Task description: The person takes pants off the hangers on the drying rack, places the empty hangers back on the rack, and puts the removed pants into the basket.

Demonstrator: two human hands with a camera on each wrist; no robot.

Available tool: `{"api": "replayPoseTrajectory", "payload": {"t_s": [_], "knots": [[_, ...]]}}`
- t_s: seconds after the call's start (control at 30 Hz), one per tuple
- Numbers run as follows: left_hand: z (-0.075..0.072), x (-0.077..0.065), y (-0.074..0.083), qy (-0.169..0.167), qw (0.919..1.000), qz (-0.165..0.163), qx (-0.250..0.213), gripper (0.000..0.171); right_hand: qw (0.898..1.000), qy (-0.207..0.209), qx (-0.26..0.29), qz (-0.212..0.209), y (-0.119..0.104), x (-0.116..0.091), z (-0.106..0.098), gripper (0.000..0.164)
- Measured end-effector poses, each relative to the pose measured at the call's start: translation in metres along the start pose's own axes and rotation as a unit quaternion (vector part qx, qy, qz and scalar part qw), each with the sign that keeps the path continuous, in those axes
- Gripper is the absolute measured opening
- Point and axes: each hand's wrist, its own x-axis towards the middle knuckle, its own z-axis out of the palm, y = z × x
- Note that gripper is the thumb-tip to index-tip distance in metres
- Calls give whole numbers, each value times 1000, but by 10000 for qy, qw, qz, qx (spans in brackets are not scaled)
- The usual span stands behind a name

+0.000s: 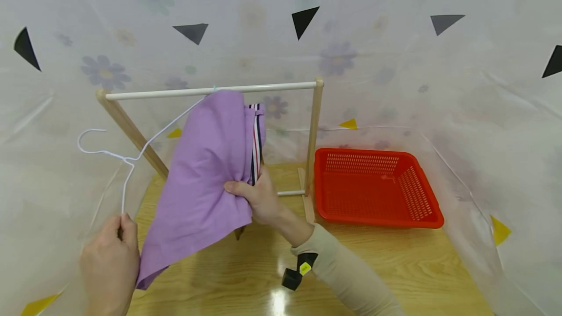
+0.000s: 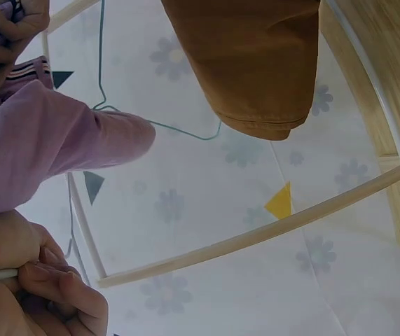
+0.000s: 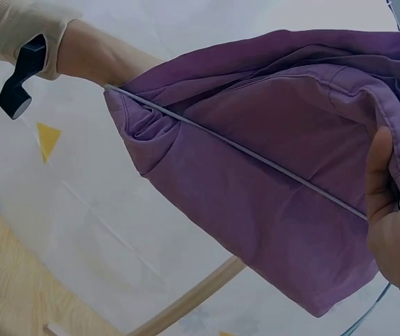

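A white wire hanger (image 1: 127, 160) is gripped near its lower left corner by my left hand (image 1: 111, 262), with its hook pointing left. Over the hanger drape purple pants (image 1: 206, 174), folded. My right hand (image 1: 261, 196) holds them by the waist, its thumb on the outside, beside the striped inner waistband (image 1: 256, 145). The right wrist view has the hanger's straight wire (image 3: 270, 162) running across the purple cloth. In the left wrist view, brown pants (image 2: 263, 63) hang near a green wire hanger (image 2: 101, 70), behind the purple ones.
A wooden rack with a white top bar (image 1: 162, 94) stands behind the purple pants. To its right a red plastic basket (image 1: 355, 194) sits on the wood-grain table (image 1: 395, 262). Patterned sheeting (image 1: 395, 87) surrounds the table.
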Motion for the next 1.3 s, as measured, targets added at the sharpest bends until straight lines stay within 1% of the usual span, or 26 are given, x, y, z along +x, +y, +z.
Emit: {"api": "replayPoseTrajectory", "payload": {"t_s": [0.2,0.33,0.63,0.83,0.93,1.0,1.07,1.17,1.2,1.3], "knots": [[0,0,0,-54,10000,-27,37,30,9996,273,117,28,-7,-3,-1,30],[2,0,2,-82,9999,61,24,30,9989,448,130,33,-12,-5,-3,31],[10,0,2,38,9996,269,-87,29,9974,712,87,-80,-23,-5,-8,36],[10,0,2,35,9997,227,-101,31,9955,930,64,-175,-29,-5,-12,39],[9,-1,1,1,9997,213,-80,31,9942,1033,174,-260,-32,-3,-13,40],[9,-1,-1,21,9995,309,-50,31,9930,1121,275,-247,-35,-2,-14,40],[9,-2,-3,37,9993,359,-27,32,9914,1209,448,-239,-40,-1,-16,36],[9,-3,-6,95,9991,404,-5,33,9903,1160,699,-312,-47,0,-19,31],[8,-3,-6,104,9993,363,1,34,9904,1107,738,-364,-49,0,-20,30],[7,-4,-5,134,9992,371,-4,34,9923,942,672,-441,-53,0,-23,34]]}}
